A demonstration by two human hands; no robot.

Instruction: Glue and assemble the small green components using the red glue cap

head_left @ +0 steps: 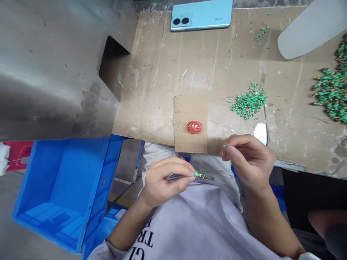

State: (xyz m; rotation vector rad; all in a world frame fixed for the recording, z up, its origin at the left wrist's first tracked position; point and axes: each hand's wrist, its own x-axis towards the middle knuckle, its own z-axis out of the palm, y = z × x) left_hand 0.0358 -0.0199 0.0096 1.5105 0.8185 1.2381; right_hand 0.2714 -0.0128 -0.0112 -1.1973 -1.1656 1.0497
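My left hand (pixel 165 180) pinches a small green piece with a yellow and dark end (pixel 199 175) between thumb and fingertips, in front of my lap. Over the table's near edge, my right hand (pixel 252 159) is closed in a pinch on a tiny green piece (pixel 225 146). The two pieces are apart. A glossy red blob (pixel 194 127) sits on a cardboard rectangle (pixel 191 106), beyond and between my hands. Past my right hand lies a heap of tiny green pieces (pixel 249 101). Far right is a bigger heap of green, yellow and dark pieces (pixel 332 94).
A light-blue phone (pixel 202 15) lies at the table's back edge. A white container (pixel 306 32) stands back right, near a few scattered green bits (pixel 261 33). A metal housing (pixel 59 72) bounds the left, above a blue crate (pixel 73 173). Someone's arm (pixel 321 220) shows lower right.
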